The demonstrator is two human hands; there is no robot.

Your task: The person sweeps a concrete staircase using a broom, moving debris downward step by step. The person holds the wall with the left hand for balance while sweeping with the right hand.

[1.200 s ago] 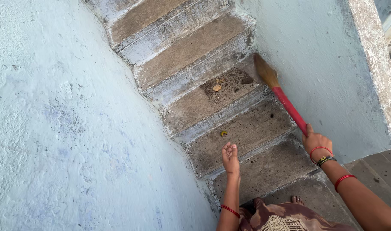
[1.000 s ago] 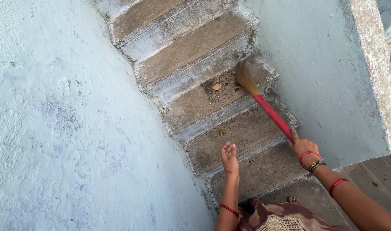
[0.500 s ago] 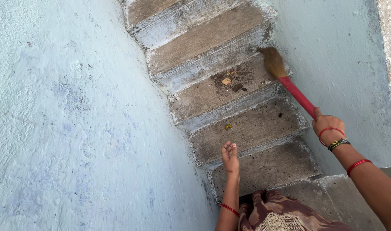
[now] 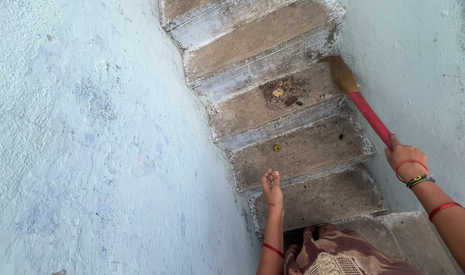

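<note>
My right hand grips the red handle of a broom whose straw head rests at the right end of a concrete step, against the wall. A small pile of dirt and debris lies on that same step, left of the bristles. My left hand hangs free over a lower step with its fingers held loosely together and nothing in it. A small yellow scrap lies on the step just beyond that hand.
Narrow concrete stairs run between a rough pale-blue wall on the left and another on the right. A brown patterned garment shows at the bottom edge. Red bangles circle both wrists.
The broom head has swung from the middle of the step back to the right wall, leaving the debris gathered in a pile. The view has shifted slightly. My left hand has stayed put.
</note>
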